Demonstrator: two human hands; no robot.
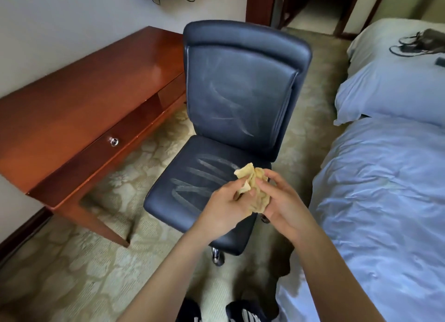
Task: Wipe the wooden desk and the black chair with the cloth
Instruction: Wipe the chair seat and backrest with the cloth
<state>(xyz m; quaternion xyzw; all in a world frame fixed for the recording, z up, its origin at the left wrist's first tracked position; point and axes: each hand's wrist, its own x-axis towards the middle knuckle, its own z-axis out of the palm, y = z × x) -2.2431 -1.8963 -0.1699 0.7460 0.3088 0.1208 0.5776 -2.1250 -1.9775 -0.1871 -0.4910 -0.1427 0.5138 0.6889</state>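
Between wooden desk (72, 100) and bed (385, 201), black chair (240, 85) beneath crumpled cloth (245, 172).

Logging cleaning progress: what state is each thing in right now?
left hand: pinches the cloth.
right hand: grips the cloth.
cloth: crumpled, off the chair.
black chair: wipe streaks on seat and backrest.
wooden desk: glossy, drawer shut.
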